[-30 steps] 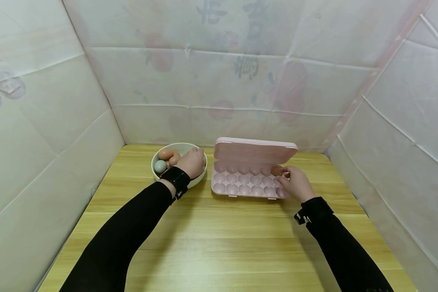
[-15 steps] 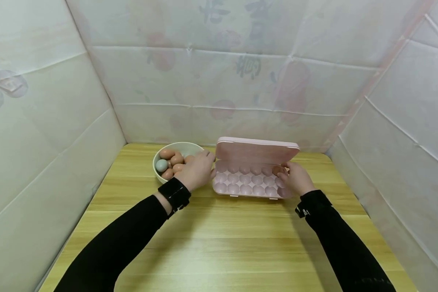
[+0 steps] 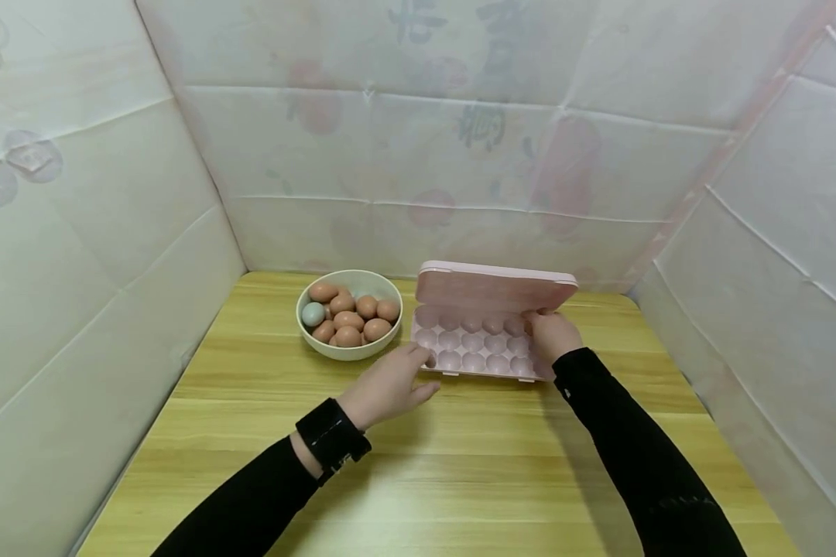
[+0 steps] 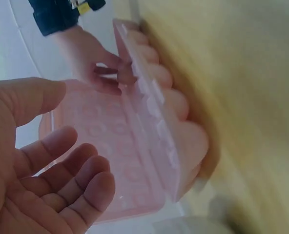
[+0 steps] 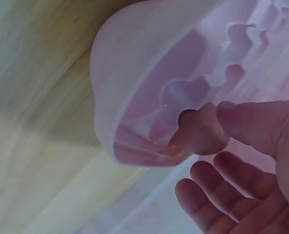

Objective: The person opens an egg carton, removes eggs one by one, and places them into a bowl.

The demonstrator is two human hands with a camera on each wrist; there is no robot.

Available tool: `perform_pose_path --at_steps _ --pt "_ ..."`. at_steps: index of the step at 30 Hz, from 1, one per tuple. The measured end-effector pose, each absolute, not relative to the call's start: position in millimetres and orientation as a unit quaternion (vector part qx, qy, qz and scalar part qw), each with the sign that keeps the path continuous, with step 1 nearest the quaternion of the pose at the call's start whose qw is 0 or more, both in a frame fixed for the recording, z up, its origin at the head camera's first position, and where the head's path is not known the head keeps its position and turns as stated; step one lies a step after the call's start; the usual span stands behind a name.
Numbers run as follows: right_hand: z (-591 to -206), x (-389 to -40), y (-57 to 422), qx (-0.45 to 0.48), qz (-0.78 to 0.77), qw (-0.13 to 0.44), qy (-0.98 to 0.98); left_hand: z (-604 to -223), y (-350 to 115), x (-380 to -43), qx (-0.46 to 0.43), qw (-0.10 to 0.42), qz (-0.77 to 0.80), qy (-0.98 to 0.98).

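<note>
In the head view a pink egg carton [image 3: 495, 288] stands with its lid up. My right hand [image 3: 556, 338] is at the carton's back right corner. The right wrist view shows a brown egg [image 5: 205, 131] in a corner cup, with the thumb against it; this hand pinches the egg, its forefinger hidden. My left hand [image 3: 390, 384] holds nothing and lies just off the carton's front left corner, fingers loosely bent in the left wrist view. Left of the carton is a pale green bowl [image 3: 348, 355] of several brown eggs [image 3: 348, 321] and one bluish egg [image 3: 313, 314].
All of this stands near the back of a wooden table [image 3: 460, 464]. White patterned sheeting [image 3: 306, 147] rises behind the table and along both sides.
My left hand has left the bowl and moved right and toward the front, bringing the eggs into full view. The right hand has stayed at the carton's corner, shifting slightly.
</note>
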State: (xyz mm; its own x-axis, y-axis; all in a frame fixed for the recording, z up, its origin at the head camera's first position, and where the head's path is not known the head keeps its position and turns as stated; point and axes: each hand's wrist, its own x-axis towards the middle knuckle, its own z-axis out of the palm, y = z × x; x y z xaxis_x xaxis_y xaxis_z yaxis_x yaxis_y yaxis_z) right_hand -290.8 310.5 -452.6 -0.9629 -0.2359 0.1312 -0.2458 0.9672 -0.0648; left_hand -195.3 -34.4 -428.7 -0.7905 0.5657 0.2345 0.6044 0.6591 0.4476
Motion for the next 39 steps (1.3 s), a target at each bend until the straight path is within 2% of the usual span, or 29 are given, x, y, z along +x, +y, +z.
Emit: perform_pose_path --at_steps 10,18,26,39 --pt "-458 -289 303 0.155 0.005 0.133 -0.979 -446 -36 -178 -0.316 0.024 -0.291 -0.903" --pt "-468 -292 311 0.145 0.011 0.122 -0.982 -452 -35 -174 -0.304 0.002 -0.313 -0.9" --pt "-477 -297 318 0.157 0.034 0.158 -0.974 -455 -35 -173 -0.301 0.006 -0.317 -0.899" --pt "-459 -282 317 0.163 0.057 0.164 -0.971 -455 -34 -176 -0.301 0.004 -0.318 -0.899"
